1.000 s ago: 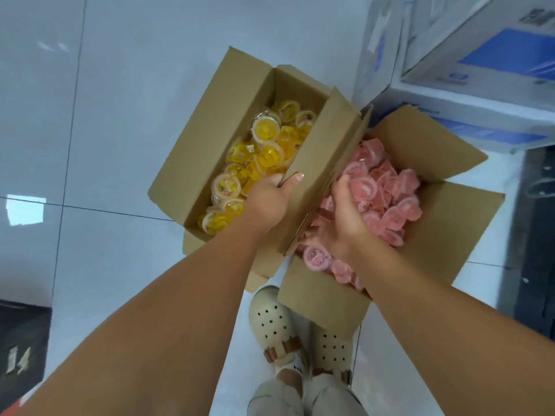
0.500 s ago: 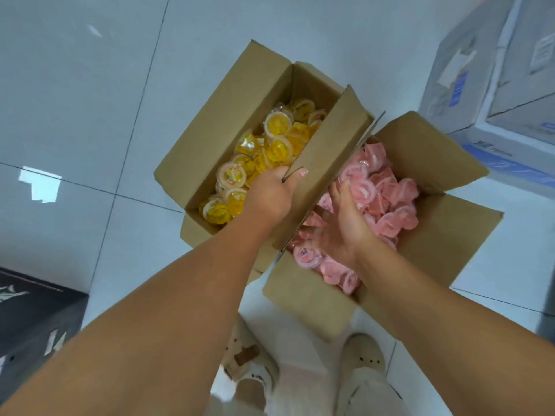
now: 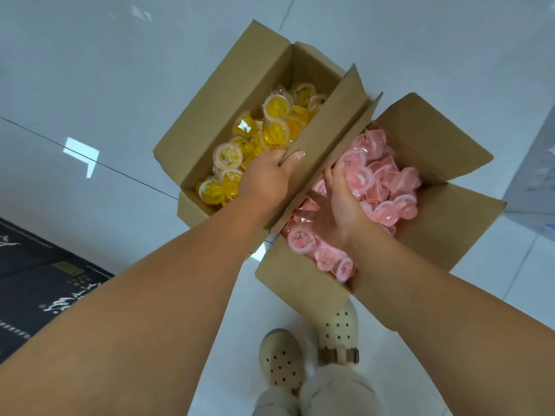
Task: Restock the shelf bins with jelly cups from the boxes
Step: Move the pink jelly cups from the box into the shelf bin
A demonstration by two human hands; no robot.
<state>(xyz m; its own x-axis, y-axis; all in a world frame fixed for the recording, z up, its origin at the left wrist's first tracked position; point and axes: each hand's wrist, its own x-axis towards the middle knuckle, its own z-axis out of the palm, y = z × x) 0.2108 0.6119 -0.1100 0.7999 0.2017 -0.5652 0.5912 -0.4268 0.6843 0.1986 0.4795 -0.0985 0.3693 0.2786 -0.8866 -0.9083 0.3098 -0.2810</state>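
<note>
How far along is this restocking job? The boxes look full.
Early, it seems. Done: both brown cardboard boxes are open, with round yellow jelly cups and round pink jelly cups heaped inside. In hand: the left hand grips the yellow box's inner cardboard flap; the right hand lies spread among the pink cups, visibly lifting none. Left: carrying cups to the shelf bins, which are out of view.

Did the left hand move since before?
No. The left hand still grips the same spot on the box flap, right beside the yellow jelly cups.
</note>
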